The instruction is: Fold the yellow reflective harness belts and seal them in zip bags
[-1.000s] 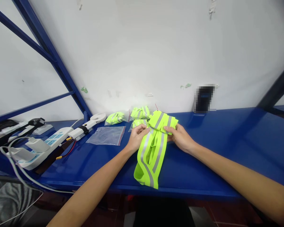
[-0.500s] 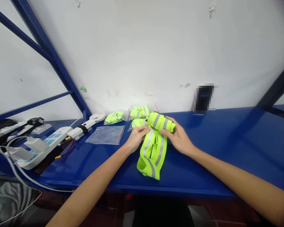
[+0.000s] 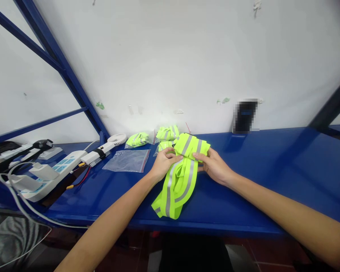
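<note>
A neon yellow reflective strap [image 3: 188, 181] with grey stripes is bunched between my hands, its upper part folded in flat layers and its loops hanging down onto the blue table. My left hand [image 3: 166, 162] pinches the left side of the folded part, thumb on top. On the right side, my right hand [image 3: 214, 164] grips the folded layers with the thumb in front and fingers behind. Behind my hands lie bagged yellow straps [image 3: 167, 133], and another bagged strap [image 3: 138, 139] is to their left. A flat clear zip bag [image 3: 127, 161] rests left of my left hand.
A white handheld fan [image 3: 116, 139] lies at the back left, beside a white power strip [image 3: 55, 175] with plugs and cables. A pixelated dark object [image 3: 245, 116] leans on the wall. Blue frame posts stand at both sides of the table [image 3: 272, 170].
The hanging loops have swung left and towards the table's front edge. My left hand has closed further over the strap's folded part, and my right hand has shifted slightly.
</note>
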The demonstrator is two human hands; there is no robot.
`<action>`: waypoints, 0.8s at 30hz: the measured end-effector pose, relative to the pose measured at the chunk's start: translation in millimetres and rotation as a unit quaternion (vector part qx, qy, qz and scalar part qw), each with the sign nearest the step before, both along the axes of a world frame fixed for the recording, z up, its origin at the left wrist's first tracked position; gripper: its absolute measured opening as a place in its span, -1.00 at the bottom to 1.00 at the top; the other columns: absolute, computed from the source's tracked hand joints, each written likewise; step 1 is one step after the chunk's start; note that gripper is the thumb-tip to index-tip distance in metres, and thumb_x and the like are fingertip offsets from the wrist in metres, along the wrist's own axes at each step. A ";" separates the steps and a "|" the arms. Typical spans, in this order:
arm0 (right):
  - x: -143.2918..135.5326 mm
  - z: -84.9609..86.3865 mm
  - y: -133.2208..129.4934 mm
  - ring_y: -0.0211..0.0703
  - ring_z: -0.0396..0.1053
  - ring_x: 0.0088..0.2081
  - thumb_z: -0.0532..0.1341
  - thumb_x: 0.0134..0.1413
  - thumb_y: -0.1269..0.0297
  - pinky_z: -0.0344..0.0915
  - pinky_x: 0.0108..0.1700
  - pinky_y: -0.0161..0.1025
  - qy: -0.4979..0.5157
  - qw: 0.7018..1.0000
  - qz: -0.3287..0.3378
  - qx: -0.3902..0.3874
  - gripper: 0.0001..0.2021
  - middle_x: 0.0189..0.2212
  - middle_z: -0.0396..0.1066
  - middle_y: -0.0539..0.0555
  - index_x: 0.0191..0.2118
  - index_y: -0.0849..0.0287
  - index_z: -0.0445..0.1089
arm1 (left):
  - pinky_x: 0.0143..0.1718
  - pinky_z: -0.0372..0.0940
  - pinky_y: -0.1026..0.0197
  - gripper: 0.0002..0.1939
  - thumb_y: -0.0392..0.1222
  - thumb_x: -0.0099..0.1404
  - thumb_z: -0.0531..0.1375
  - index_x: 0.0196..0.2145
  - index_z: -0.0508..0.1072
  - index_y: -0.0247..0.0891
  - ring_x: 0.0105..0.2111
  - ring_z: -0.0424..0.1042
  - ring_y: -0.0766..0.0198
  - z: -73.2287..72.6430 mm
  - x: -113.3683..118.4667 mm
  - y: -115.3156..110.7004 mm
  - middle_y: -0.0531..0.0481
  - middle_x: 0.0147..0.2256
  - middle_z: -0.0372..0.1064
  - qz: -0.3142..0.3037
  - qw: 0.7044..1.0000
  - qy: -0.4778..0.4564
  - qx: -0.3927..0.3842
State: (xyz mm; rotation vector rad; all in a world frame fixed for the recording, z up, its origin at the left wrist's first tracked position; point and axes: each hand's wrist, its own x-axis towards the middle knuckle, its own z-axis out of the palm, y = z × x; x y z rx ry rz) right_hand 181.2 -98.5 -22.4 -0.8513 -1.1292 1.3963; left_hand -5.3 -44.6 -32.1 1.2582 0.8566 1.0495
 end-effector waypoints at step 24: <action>7.8 -4.6 7.6 0.02 0.38 -0.04 0.23 0.03 0.37 0.28 0.03 -0.04 -0.228 0.948 -0.065 0.211 -0.67 -0.09 0.44 0.06 -0.03 0.05 0.42 | -0.16 0.36 0.12 -0.53 0.09 0.18 0.29 -0.11 0.47 -0.35 -0.22 0.52 0.07 -3.9 8.2 -6.3 -0.15 -0.24 0.53 -0.132 0.984 -0.107 -0.061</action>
